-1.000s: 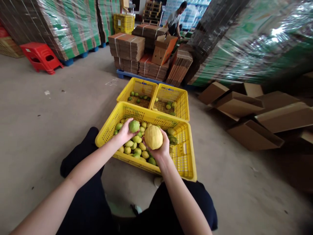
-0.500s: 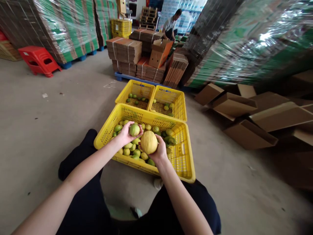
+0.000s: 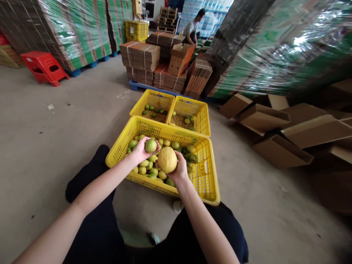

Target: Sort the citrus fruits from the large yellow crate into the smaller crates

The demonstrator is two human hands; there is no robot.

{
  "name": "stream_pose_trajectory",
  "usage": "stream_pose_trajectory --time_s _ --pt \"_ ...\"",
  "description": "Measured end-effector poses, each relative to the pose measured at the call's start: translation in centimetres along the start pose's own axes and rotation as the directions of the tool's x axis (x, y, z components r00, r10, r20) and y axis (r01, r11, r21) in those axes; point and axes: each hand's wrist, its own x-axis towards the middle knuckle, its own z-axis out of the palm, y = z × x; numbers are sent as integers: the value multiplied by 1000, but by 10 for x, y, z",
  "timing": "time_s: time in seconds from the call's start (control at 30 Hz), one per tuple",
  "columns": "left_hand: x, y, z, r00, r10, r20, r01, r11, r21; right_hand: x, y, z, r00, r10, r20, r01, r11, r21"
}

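My left hand [image 3: 141,152] holds a small green fruit [image 3: 150,146] in its fingers, palm turned up. Beside it, my right hand [image 3: 180,169] grips a larger round yellow fruit [image 3: 167,160] from the right and below. Both are above a large yellow crate [image 3: 211,176] that contains many green and yellow fruits [image 3: 142,170]. Behind it stand two smaller yellow crates, the left one [image 3: 134,107] with several green fruits and the right one [image 3: 205,117] with several green and yellow fruits.
Bundled flat cardboard [image 3: 140,57] lies on a blue pallet [image 3: 136,86] ahead, with a person [image 3: 191,28] bent over behind it. Open cardboard boxes [image 3: 264,118] lie at the right. A red stool [image 3: 44,68] stands at the left, near wrapped stacks [image 3: 82,33].
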Motion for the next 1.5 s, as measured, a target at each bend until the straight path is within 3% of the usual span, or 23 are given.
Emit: stream_pose_trajectory --time_s 0.13,0.43,0.67,0.83,1.03,1.3,1.5 --pt "1 0 -1 1000 25 -8 -25 998 54 -7 -2 6 999 -33 31 32 999 38" --pt "-4 1 1 993 117 -27 -114 991 70 -16 -2 19 959 -280 -56 283 956 75" --pt "7 -2 -7 994 23 -106 -17 998 54 -4 -4 7 974 -182 -135 203 965 165" --pt "5 -3 -6 997 36 -64 -31 997 69 1 -2 3 976 -200 -85 211 964 159" --pt "-4 -2 0 996 86 31 -90 981 170 -10 -2 13 981 -185 -68 192 971 141" --pt "1 0 1 989 96 -116 -91 995 48 -11 -2 13 975 -220 -41 223 966 127" --pt "3 0 -5 999 -33 -13 33 999 -7 -10 -4 15 968 -218 -124 230 968 95"
